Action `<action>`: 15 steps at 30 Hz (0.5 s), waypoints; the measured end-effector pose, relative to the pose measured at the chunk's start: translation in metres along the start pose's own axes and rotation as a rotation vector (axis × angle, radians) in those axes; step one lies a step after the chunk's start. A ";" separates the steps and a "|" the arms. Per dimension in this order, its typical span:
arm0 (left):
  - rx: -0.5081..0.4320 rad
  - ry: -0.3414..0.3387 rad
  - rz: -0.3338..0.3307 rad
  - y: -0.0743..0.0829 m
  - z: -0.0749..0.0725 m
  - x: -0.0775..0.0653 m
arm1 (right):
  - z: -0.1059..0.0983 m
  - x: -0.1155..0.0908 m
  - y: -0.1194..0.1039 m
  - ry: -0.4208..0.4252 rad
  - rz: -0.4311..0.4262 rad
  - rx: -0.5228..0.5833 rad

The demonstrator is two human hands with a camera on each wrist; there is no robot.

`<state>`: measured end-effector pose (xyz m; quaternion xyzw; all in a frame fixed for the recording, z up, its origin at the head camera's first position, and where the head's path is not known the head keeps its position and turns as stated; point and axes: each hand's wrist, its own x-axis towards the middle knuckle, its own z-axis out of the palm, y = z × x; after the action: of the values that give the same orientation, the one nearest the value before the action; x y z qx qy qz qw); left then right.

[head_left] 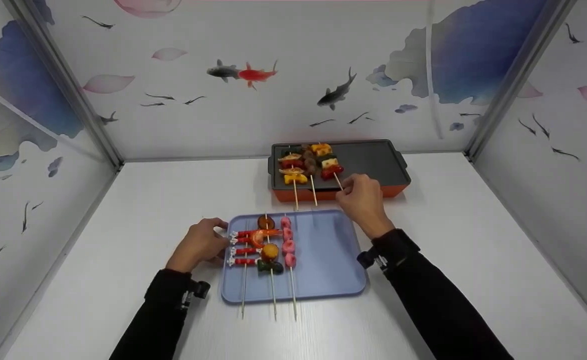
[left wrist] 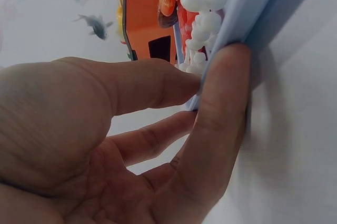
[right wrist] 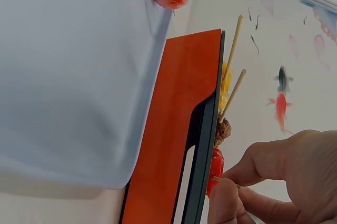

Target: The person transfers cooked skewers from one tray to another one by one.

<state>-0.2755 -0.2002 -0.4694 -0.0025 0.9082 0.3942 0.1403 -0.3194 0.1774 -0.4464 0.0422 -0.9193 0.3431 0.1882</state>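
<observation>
My right hand (head_left: 366, 202) pinches the stick end of a skewer (head_left: 329, 162) with yellow, white, green and red pieces, at the grill's front edge. The skewer lies on the black plate of an orange-sided grill (head_left: 371, 162). In the right wrist view, thumb and fingertips meet on the stick beside a red piece (right wrist: 216, 168). My left hand (head_left: 203, 243) grips the left rim of a light blue tray (head_left: 328, 255); the left wrist view shows its thumb and forefinger on the tray's edge (left wrist: 237, 18).
Left on the grill lie a brown meat skewer (head_left: 309, 161) and a mixed skewer (head_left: 292, 167). The tray bears a pink-ball skewer (head_left: 288, 245), a skewer with a shrimp and round slices (head_left: 269, 252), and a red-and-white one (head_left: 245, 251). Patterned walls (head_left: 293, 110) enclose the white table (head_left: 173, 190).
</observation>
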 end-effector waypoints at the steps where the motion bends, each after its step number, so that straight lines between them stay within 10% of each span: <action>1: 0.002 0.000 0.000 0.000 0.000 0.000 | -0.001 0.000 0.000 -0.004 0.001 -0.005; 15: 0.027 0.010 0.001 0.000 0.000 0.000 | -0.027 0.001 -0.005 -0.268 0.136 0.041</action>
<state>-0.2753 -0.2002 -0.4695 -0.0019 0.9142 0.3820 0.1355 -0.3104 0.1913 -0.4244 0.0292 -0.9297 0.3650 0.0390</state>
